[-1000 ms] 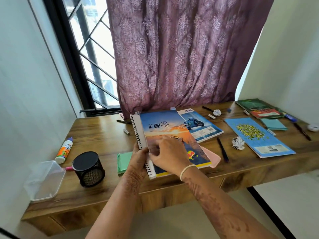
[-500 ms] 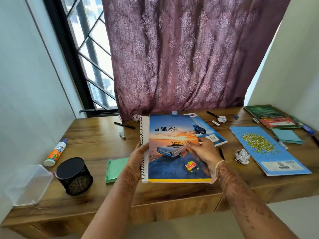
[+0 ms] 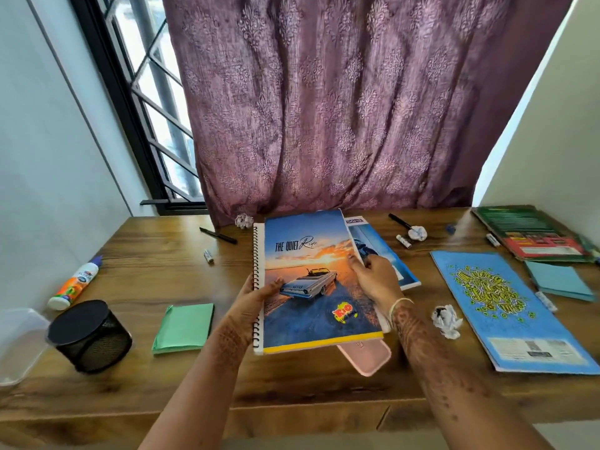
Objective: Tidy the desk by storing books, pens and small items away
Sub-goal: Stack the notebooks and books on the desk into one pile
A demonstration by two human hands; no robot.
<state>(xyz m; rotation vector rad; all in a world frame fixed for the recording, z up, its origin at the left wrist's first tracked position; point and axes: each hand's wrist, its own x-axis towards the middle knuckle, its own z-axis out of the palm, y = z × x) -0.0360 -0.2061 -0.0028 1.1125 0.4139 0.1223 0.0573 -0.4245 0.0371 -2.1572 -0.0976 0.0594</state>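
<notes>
Gripping the spiral-bound car-cover notebook (image 3: pixel 311 287) mid-frame, both hands, left hand (image 3: pixel 256 295) and right hand (image 3: pixel 376 280), have fingers closed on its edges; pens, paper balls and books elsewhere on the wooden desk (image 3: pixel 162 254) remain unsorted.

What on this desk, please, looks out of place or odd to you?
Three crumpled paper balls litter the desk: one by the curtain, one beside a black pen, one near the blue book. They look like rubbish, not stationery.
</notes>
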